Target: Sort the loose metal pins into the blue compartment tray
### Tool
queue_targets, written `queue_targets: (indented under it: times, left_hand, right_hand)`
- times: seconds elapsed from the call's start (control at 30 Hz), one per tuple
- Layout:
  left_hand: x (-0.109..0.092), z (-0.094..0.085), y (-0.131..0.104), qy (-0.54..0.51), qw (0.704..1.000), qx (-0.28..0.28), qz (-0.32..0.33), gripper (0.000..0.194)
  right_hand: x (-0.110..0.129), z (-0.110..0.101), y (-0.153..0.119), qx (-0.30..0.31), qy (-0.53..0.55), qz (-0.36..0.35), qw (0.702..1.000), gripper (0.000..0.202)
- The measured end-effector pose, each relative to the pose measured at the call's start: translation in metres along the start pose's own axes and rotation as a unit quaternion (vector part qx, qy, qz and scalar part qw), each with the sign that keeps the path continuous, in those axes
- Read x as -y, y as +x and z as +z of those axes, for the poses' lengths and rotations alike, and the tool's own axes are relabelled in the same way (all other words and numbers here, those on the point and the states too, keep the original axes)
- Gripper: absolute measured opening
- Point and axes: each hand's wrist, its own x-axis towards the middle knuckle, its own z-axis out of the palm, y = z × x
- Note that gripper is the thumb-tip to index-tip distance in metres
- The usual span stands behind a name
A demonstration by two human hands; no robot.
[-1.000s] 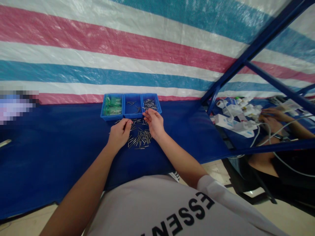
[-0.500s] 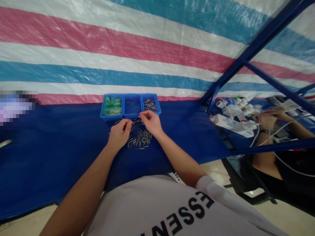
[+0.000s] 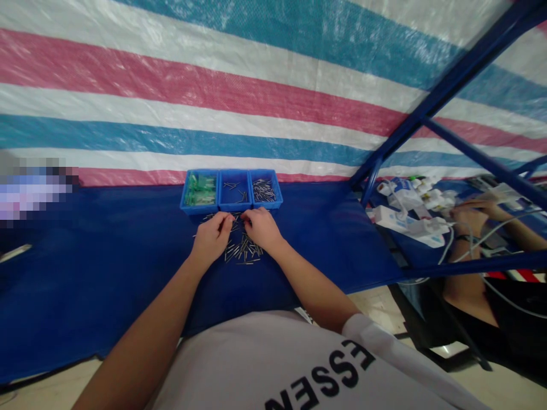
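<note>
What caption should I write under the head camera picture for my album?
Left hand and right hand, close together over thin metal pieces, in front of three blue bins.

a pale grey shirt [image 3: 231,359] with a short right sleeve [image 3: 370,330] and bold black lettering [image 3: 313,384] across its front

Fingers [image 3: 248,217] near loose metal pins [image 3: 243,249]

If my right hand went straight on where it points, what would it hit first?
Your right hand would probably meet your left hand, though depth is unclear and it might touch the metal pins first.
</note>
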Motion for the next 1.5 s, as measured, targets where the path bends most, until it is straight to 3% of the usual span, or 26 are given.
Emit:
queue_targets:
  times: [0.27, 0.43, 0.73, 0.97, 1.17, 1.5]
  left_hand:
    - [0.002, 0.001, 0.001, -0.009, 1.000, -0.009, -0.001, 0.033]
    - [0.002, 0.000, 0.001, -0.015, 0.999, -0.044, -0.015, 0.031]
    - [0.004, 0.002, 0.000, -0.018, 0.999, -0.032, 0.000, 0.028]
    - [0.004, 0.002, 0.001, -0.023, 0.999, -0.024, 0.001, 0.025]
    - [0.005, 0.002, 0.002, 0.002, 0.999, -0.030, -0.016, 0.028]
    - [0.007, 0.002, 0.001, 0.014, 0.998, -0.042, -0.033, 0.036]
  right_hand:
    - [0.004, -0.001, -0.001, 0.007, 0.009, 0.009, 1.000, 0.021]
    - [0.007, 0.002, 0.000, -0.037, 0.121, -0.002, 0.992, 0.020]
    - [0.013, 0.011, 0.001, -0.081, 0.417, 0.031, 0.905, 0.007]
    - [0.012, 0.015, 0.003, -0.078, 0.502, 0.045, 0.860, 0.011]
    - [0.016, 0.013, 0.005, -0.099, 0.579, 0.085, 0.805, 0.017]
    - [0.017, 0.012, 0.007, -0.095, 0.631, 0.091, 0.765, 0.023]
